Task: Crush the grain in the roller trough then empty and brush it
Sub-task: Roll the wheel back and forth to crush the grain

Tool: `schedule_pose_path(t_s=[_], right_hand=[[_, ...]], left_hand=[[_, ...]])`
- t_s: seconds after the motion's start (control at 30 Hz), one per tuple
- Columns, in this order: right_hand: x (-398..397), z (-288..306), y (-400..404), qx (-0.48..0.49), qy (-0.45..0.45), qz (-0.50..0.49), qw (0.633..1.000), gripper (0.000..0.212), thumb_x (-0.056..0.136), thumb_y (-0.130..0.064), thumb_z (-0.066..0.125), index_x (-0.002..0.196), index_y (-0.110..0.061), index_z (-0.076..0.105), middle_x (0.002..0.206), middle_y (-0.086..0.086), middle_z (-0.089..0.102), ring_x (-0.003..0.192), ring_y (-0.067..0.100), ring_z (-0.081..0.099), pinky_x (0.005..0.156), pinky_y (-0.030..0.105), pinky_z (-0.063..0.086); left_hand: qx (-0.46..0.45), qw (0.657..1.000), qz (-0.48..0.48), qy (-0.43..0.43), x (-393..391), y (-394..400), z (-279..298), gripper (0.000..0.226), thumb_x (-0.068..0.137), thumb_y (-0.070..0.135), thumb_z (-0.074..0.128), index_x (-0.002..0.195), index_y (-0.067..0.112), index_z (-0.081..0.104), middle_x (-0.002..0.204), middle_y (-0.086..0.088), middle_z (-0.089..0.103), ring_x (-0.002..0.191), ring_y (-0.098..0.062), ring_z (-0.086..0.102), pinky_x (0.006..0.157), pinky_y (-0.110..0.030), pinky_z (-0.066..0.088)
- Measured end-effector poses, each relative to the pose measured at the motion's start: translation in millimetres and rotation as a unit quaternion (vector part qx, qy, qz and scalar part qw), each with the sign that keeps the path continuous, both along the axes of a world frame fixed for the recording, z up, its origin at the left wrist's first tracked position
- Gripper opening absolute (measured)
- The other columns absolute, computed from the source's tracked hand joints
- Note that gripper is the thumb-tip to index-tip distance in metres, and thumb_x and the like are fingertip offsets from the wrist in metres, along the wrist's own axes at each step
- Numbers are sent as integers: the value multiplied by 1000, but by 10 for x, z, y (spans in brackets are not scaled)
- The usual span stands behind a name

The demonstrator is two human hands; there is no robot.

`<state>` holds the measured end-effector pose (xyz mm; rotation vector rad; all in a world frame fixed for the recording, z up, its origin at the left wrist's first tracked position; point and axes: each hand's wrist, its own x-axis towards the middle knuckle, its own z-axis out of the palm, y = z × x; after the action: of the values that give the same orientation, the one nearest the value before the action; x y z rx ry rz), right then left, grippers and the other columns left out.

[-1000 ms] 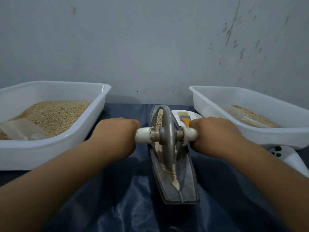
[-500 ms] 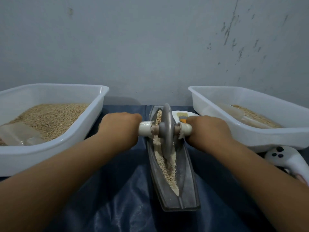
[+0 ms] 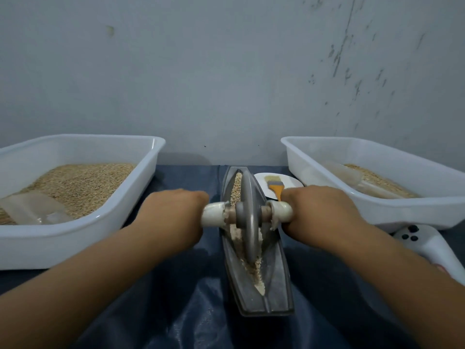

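A grey boat-shaped trough (image 3: pixel 275 283) lies lengthwise on the dark blue cloth in front of me. Pale grain (image 3: pixel 236 187) fills its groove, finer toward the near end. A grey roller disc (image 3: pixel 247 220) stands upright in the groove at about the trough's middle. My left hand (image 3: pixel 173 215) grips the white left handle (image 3: pixel 214 214) of its axle. My right hand (image 3: pixel 319 210) grips the white right handle (image 3: pixel 281 210). An orange-handled brush (image 3: pixel 275 186) lies on a white plate (image 3: pixel 292 183) behind the right hand.
A white tub (image 3: pixel 83 230) with whole grain and a clear scoop (image 3: pixel 30 210) stands at the left. Another white tub (image 3: pixel 402 212) with some grain and a scoop stands at the right. A white controller (image 3: pixel 427 248) lies below it. A grey wall is close behind.
The roller went toward the far end of the trough half a second ago and has come back toward me to the middle. Both hands keep their grip.
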<state>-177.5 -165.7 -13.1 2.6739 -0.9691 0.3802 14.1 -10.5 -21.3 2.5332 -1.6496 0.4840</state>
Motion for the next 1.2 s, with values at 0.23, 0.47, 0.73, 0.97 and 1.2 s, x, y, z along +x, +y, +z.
schedule_pose_path(t_s=[0.23,0.47,0.73,0.97,1.2], right_hand=[[-415,256,292,110,55,23,992,13,69,-38,59,72,-32,49,68,-10,58,63,4,54,54,26,46],[223,-57,-282,49,2,-37,998,7,71,-27,56,71,-27,49,64,-9,50,56,10,44,48,25,28],[637,-105,-674,-93,-105,-14,990,21,78,-26,61,72,-25,41,67,-2,52,66,27,49,61,32,28],[189,-12,-261,36,0,-15,999,11,74,-29,58,73,-25,48,68,-6,55,61,15,50,51,26,33],[-431,296,286,72,71,13,995,16,66,-42,63,75,-38,50,62,-11,57,56,4,53,50,27,41]], left_hand=[[17,999,11,-34,-253,359,180,28,77,38,58,68,43,32,60,11,45,52,1,39,46,-17,22],[-22,999,6,-27,187,-332,5,19,78,27,64,84,31,46,70,8,51,67,-15,55,68,-34,51],[-92,995,13,-42,524,-811,-1,21,78,18,62,84,28,44,65,7,35,66,-21,45,62,-34,39],[-46,998,-16,-35,214,-336,-43,27,78,25,63,75,31,37,64,8,43,63,-17,49,64,-32,47],[-11,1000,-14,-15,-151,299,55,27,70,32,62,67,37,37,56,11,46,50,-1,41,46,-22,30]])
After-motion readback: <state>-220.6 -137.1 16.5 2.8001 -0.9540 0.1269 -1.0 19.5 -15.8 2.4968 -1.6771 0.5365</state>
